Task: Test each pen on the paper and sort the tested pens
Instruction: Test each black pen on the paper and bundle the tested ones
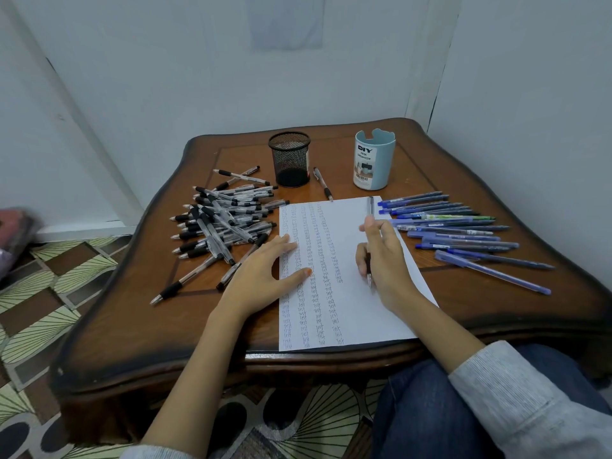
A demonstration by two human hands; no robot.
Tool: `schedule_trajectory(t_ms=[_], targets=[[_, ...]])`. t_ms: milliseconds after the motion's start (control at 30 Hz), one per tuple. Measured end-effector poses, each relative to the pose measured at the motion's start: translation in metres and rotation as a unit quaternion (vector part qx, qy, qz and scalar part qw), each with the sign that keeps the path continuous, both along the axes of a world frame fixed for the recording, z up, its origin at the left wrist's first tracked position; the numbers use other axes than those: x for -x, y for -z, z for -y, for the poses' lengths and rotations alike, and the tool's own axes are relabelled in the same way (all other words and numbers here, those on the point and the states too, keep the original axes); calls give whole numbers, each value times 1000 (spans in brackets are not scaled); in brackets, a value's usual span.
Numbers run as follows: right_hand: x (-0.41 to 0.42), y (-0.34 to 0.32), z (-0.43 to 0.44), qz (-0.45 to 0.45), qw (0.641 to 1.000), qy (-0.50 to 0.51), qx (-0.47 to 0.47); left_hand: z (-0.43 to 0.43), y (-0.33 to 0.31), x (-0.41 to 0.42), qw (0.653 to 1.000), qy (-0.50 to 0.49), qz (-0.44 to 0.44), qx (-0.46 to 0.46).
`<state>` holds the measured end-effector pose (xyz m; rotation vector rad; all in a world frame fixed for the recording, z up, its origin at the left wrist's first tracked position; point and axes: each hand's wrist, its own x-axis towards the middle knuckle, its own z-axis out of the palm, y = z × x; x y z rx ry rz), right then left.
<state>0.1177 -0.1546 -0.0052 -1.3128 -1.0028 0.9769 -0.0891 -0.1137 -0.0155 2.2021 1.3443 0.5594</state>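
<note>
Pen (368, 264) in right hand (386, 260), tip perhaps on paper (351, 313) under left hand (261, 271).

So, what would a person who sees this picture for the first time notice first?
Probably the white paper in the middle of the table, covered with columns of small handwriting, with the right hand holding a pen on it and the left hand flat on its left edge. Next, the messy pile of black-grip pens to its left and the neater row of blue pens to its right.
</note>
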Motion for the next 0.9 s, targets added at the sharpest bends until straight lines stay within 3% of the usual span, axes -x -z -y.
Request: schedule_trajectory(t_ms=[133,367,667,800,900], targets=[[1,1,0,43,999,-10,-16,1,-1,-1,1000,-4,-4,-1],[2,-3,2,33,999,10,-7,1,-2,-1,1000,-6,-5,7],[-9,-12,-17,-19,993,-42,106,-1,-1,1,1000,-2,12,-2],[-22,-21,-42,108,990,-10,92,-3,1,2,1000,7,2,-7],[-30,-24,-75,145,985,33,89,-4,2,2,1000,6,-3,-9]])
